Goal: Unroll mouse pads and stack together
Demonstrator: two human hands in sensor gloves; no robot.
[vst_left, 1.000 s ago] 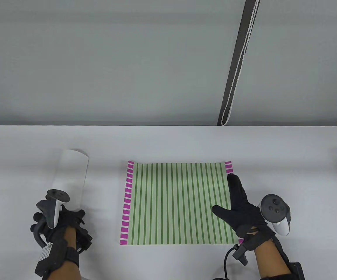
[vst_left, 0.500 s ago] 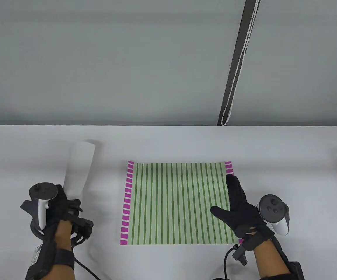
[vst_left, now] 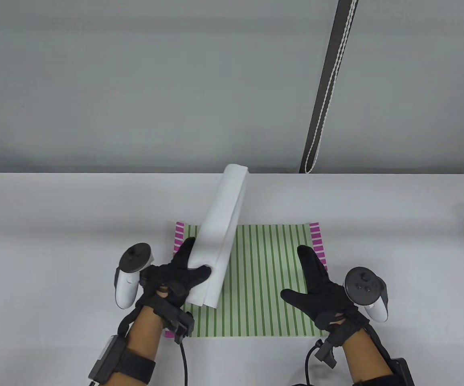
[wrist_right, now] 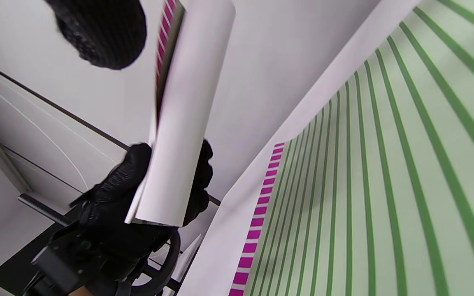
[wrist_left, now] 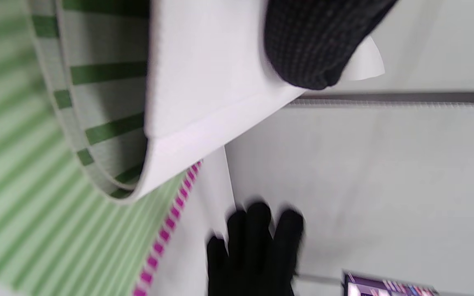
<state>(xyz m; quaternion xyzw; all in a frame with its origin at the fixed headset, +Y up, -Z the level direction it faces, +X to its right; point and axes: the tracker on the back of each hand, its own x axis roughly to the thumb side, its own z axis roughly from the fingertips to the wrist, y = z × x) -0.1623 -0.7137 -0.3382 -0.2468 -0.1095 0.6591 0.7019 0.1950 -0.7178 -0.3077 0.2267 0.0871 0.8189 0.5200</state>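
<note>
left hand grips a rolled mouse pad, smooth white backing outward, above the flat mouse pad, green-striped with magenta-dashed edges, on the white tabletop; right hand open, fingers spread.

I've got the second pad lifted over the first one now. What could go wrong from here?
The white rolled mouse pad is gripped by the left hand only near its lower end, so it may slip or spring open unevenly. It sits angled across the flat green-striped mouse pad, so unrolling could leave the edges misaligned. The right hand rests on the flat pad's right side; lifting it might let that pad shift.
</note>
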